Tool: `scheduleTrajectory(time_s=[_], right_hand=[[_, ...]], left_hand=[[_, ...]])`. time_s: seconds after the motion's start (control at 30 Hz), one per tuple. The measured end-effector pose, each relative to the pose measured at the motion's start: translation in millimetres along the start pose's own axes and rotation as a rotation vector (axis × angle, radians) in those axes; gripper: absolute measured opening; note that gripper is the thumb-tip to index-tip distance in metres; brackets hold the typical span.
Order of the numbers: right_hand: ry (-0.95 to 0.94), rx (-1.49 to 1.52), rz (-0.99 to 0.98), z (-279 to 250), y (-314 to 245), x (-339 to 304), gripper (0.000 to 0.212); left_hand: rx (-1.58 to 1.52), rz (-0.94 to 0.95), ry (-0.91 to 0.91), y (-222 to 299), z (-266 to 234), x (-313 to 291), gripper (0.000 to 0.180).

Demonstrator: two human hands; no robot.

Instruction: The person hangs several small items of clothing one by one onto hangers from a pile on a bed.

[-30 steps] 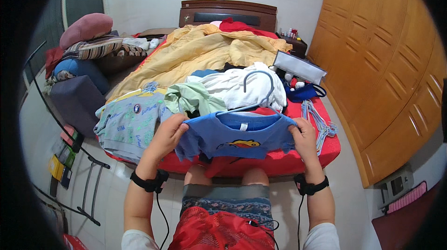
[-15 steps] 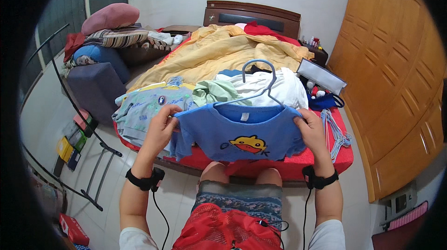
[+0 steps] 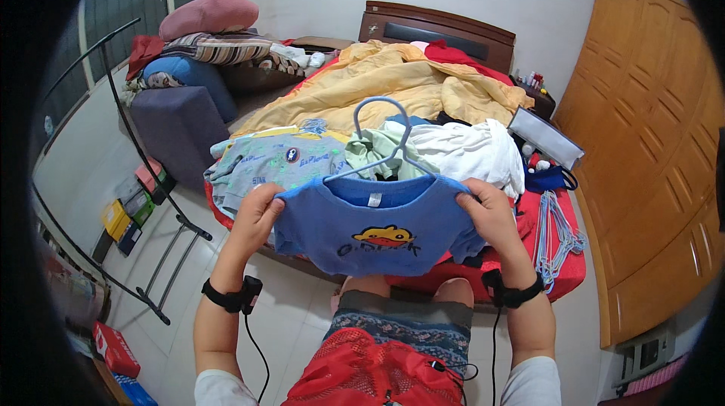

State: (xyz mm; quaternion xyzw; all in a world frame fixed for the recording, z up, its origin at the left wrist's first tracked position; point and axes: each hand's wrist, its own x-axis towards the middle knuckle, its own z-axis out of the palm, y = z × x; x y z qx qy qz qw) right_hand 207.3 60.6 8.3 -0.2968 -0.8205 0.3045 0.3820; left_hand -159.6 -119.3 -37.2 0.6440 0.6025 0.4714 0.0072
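Note:
A blue T-shirt (image 3: 362,243) with a yellow duck print hangs spread between my two hands, above the near edge of the bed. Inside its neck opening sits a blue-grey hanger (image 3: 408,130), its hook standing up out of the collar. My left hand (image 3: 255,221) pinches the shirt at its left shoulder. At the opposite shoulder my right hand (image 3: 492,213) grips the cloth, thumb on top. Behind the shirt lie a grey printed garment (image 3: 279,160), a light green garment (image 3: 370,148) and a white garment (image 3: 476,153).
Several blue hangers (image 3: 555,240) lie on the red sheet at the bed's right corner. A yellow quilt (image 3: 325,96) covers the bed. A black metal rack (image 3: 136,134) stands at left, a wooden wardrobe (image 3: 649,164) at right. Pillows (image 3: 211,17) are piled on the sofa.
The shirt and hanger have shifted slightly left and tilted, with both hands still gripping the shoulders. The view has turned a little to the left, so the room appears shifted right.

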Motion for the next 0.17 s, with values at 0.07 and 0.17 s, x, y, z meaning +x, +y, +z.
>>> scheduleTrajectory(time_s=[0.07,0.17], right_hand=[[-0.028,-0.018,-0.018,5.8,0.6,2.8,0.015],[-0.055,-0.088,-0.045,12.4,0.3,4.7,0.017]], left_hand=[[-0.09,-0.136,-0.062,-3.0,-3.0,-5.9,0.012],[-0.202,-0.251,-0.086,-16.6,-11.6,-16.0,0.018]])
